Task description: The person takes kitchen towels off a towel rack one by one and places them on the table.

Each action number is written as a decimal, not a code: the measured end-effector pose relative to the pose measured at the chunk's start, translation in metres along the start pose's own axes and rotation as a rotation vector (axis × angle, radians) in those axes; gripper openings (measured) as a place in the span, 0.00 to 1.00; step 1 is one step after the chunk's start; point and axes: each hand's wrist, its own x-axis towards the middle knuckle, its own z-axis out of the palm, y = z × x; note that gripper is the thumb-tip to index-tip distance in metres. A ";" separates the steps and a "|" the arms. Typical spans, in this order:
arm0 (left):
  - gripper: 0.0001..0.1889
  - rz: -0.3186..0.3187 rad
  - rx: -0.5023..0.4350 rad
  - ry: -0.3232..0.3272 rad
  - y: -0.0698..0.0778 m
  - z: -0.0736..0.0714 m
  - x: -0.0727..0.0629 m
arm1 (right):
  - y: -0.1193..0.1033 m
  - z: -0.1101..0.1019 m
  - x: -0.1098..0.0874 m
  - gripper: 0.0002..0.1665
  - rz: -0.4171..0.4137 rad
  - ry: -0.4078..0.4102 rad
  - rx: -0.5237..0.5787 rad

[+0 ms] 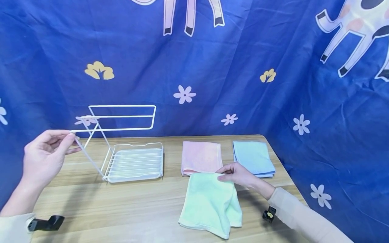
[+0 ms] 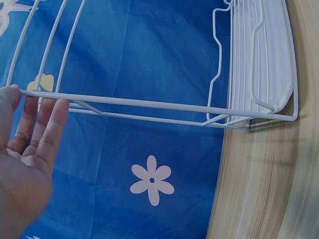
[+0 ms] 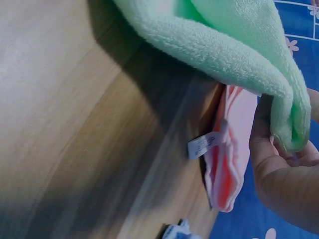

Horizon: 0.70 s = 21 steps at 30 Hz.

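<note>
On the left of the table stands a white wire rack with top rails over a slatted base and tray. My left hand pinches its upper left corner between thumb and fingers; in the left wrist view the fingertips are curled at the white bar. A mint green towel hangs from my right hand, which pinches its upper edge. Seen from the right wrist, the thick terry fold of the green towel drapes over the fingers, above the table. The pink towel lies folded just behind it.
A folded blue towel lies at the back right of the wooden table. A blue curtain with printed flowers and animals closes off the back and right side. The pink towel carries a small white label.
</note>
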 end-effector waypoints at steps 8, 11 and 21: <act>0.07 0.003 -0.024 -0.010 0.001 0.001 0.000 | 0.014 0.000 0.005 0.20 0.016 -0.011 -0.022; 0.07 0.005 -0.012 -0.009 0.001 0.000 0.000 | 0.019 0.000 0.009 0.20 0.016 -0.042 -0.013; 0.07 -0.003 0.003 -0.011 0.001 0.000 0.000 | 0.026 0.012 0.016 0.22 0.034 -0.135 0.051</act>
